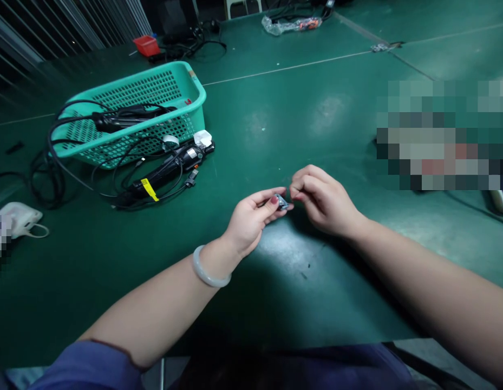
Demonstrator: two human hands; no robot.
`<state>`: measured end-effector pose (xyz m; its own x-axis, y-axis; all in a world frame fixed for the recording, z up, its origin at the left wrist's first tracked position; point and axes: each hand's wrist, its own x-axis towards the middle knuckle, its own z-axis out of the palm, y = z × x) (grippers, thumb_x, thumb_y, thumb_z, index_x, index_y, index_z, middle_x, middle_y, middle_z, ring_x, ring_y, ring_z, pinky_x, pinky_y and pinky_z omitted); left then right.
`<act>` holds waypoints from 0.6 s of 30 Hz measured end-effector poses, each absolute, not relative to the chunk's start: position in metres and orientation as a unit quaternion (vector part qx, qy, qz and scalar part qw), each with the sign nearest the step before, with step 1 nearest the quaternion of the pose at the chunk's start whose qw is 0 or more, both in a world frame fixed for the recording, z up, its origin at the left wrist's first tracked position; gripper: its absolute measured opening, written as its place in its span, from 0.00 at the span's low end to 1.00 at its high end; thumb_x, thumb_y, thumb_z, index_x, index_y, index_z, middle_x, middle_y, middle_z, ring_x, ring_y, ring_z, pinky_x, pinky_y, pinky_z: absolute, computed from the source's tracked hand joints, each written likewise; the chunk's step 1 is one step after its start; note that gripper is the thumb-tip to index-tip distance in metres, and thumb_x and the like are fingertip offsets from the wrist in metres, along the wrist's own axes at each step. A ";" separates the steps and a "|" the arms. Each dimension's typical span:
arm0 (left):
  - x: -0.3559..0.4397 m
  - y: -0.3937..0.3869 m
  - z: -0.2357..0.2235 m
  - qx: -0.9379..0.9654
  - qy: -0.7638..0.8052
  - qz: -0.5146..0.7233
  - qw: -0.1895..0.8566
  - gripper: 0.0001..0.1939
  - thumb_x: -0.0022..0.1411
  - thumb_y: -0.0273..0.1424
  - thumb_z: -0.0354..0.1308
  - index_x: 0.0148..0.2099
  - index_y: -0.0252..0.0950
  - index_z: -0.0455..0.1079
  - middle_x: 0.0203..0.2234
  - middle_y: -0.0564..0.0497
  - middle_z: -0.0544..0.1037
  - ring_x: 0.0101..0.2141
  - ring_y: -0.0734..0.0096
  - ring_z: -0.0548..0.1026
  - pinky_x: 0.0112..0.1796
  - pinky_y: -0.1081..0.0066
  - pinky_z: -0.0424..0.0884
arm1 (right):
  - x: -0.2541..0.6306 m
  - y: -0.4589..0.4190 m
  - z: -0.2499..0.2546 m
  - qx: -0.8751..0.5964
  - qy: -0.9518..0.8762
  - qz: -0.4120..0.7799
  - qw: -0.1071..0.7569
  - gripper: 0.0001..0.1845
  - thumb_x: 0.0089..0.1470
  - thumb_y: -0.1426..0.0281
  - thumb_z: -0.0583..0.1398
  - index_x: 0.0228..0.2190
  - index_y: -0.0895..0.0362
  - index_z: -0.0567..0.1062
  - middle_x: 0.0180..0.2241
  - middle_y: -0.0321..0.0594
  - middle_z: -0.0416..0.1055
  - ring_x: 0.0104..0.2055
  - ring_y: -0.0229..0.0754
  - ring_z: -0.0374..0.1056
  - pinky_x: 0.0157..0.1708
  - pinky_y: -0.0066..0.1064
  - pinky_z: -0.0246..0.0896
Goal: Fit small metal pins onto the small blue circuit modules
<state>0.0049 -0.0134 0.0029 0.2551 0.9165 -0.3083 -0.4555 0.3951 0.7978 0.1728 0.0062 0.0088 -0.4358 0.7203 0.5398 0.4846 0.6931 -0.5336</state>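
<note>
- Clamping a small shiny part [282, 202], my left grip [247, 221] is closed.
- My right grip [326, 203] is pinched together beside it; contents are unclear.

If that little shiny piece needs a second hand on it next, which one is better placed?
Probably the right hand: its curled fingers are just beside the small shiny piece, which the left hand grips. Whether the right fingers hold anything, I can't tell.
</note>
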 end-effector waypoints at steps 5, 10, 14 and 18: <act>0.005 -0.015 0.003 0.291 0.372 0.435 0.766 0.07 0.57 0.24 0.59 0.37 0.33 0.77 0.32 0.47 0.80 0.32 0.72 0.78 0.45 0.66 0.70 | 0.171 0.005 0.007 -0.324 -0.850 0.156 0.386 0.07 0.56 0.75 0.52 0.27 0.54 0.65 0.33 0.41 0.65 0.34 0.39 0.64 0.34 0.32 0.63; 0.004 -0.015 0.002 0.291 0.372 0.427 0.771 0.07 0.57 0.24 0.58 0.37 0.33 0.77 0.32 0.47 0.80 0.32 0.73 0.78 0.45 0.66 0.70 | 0.171 0.004 0.007 -0.326 -0.858 0.143 0.370 0.07 0.53 0.77 0.52 0.27 0.54 0.65 0.34 0.41 0.66 0.34 0.38 0.64 0.33 0.30 0.63; 0.004 -0.015 0.003 0.279 0.370 0.420 0.780 0.07 0.58 0.23 0.58 0.36 0.33 0.77 0.31 0.48 0.80 0.31 0.74 0.78 0.44 0.69 0.70 | 0.171 0.002 0.010 -0.320 -0.860 0.121 0.378 0.08 0.52 0.78 0.52 0.26 0.54 0.66 0.33 0.40 0.66 0.33 0.37 0.64 0.32 0.29 0.62; 0.004 -0.015 0.004 0.263 0.363 0.415 0.792 0.08 0.59 0.23 0.56 0.35 0.31 0.77 0.29 0.49 0.80 0.30 0.76 0.78 0.39 0.75 0.71 | 0.170 0.000 0.009 -0.318 -0.861 0.094 0.385 0.09 0.52 0.80 0.52 0.27 0.54 0.66 0.34 0.39 0.66 0.33 0.36 0.64 0.32 0.28 0.62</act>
<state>0.0045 -0.0148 0.0036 0.3919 0.8483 -0.3561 -0.4672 0.5170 0.7172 0.1700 0.0002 0.0091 -0.5017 0.6194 0.6039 0.4751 0.7807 -0.4060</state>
